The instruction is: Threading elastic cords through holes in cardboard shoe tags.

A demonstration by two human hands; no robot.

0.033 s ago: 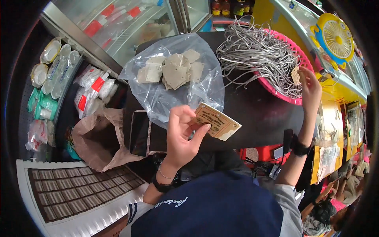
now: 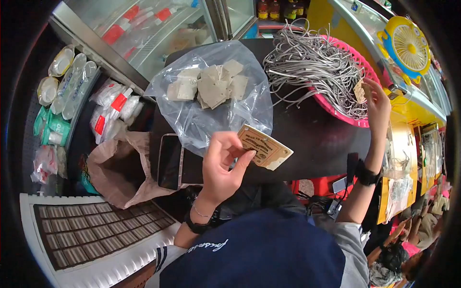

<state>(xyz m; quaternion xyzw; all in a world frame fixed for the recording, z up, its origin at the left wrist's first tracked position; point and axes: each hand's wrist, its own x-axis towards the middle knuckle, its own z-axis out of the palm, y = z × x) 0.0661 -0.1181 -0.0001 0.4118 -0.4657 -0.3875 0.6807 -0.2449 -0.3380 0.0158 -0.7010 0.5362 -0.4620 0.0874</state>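
Note:
My left hand (image 2: 222, 165) pinches a stack of cream printed cards (image 2: 265, 146) with punched corner holes, held in front of me over the table's near edge. At the right, my right hand (image 2: 378, 103) is raised beside the pink basket (image 2: 343, 117), its fingertips pinching a small tan tag (image 2: 359, 91). Grey cords (image 2: 312, 67) pile up in that basket and spill over its left side. Beyond my left hand lies a clear plastic bag (image 2: 192, 122), spread open, with a heap of greyish-beige square cards (image 2: 216, 86) on it.
A black table (image 2: 307, 144) carries the bag and basket. A phone (image 2: 170, 162) lies at its left edge, next to an open brown bag (image 2: 120, 168). Packaged goods (image 2: 113, 108) stand on the left. At right are a yellow-blue fan (image 2: 408, 48) and other people (image 2: 398, 254).

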